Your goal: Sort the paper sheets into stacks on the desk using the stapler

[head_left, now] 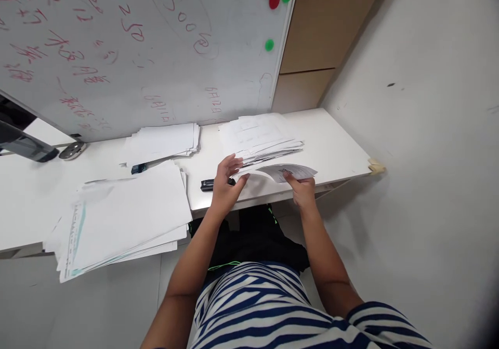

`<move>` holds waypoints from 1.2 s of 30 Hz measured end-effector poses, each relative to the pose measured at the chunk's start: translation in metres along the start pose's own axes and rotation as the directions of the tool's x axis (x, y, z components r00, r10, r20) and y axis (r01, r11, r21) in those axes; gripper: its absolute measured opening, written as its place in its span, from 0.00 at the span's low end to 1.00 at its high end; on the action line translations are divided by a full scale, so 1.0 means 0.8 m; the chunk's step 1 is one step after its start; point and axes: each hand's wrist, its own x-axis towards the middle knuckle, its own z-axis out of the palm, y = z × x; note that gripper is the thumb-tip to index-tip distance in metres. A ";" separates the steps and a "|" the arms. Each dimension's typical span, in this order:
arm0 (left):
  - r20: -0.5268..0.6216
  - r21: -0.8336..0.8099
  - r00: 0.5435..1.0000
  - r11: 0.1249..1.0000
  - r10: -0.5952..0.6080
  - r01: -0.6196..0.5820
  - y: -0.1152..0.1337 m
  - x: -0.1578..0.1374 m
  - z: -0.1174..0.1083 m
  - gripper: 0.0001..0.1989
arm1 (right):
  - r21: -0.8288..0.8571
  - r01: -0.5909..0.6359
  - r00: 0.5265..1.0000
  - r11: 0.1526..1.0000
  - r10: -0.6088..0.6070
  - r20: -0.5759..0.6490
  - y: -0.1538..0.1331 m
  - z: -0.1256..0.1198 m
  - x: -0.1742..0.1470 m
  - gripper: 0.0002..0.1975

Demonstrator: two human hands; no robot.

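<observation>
My right hand (304,189) grips the right end of a printed sheet of paper (276,172), thumb on top. The sheet bows upward over the front edge of the desk. At its left end is my left hand (229,182), with fingers spread and thumb apart from them; whether it touches the sheet I cannot make out. Just behind both hands lies a stack of papers (257,133) with uneven edges. A black stapler (207,185) sits on the desk, partly hidden behind my left hand.
A larger paper pile (132,219) overhangs the desk's front edge at left. Behind it are another paper stack (167,141), a small dark object (139,168) and a computer mouse (72,150). A whiteboard (175,52) stands along the back, beside cardboard boxes (327,31). A wall (429,104) bounds the right.
</observation>
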 end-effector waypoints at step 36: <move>0.035 -0.034 0.970 0.970 -0.239 0.240 -0.007 -0.024 0.023 0.13 | -0.203 -0.034 0.999 0.978 0.033 -0.006 0.020 -0.018 -0.039 0.22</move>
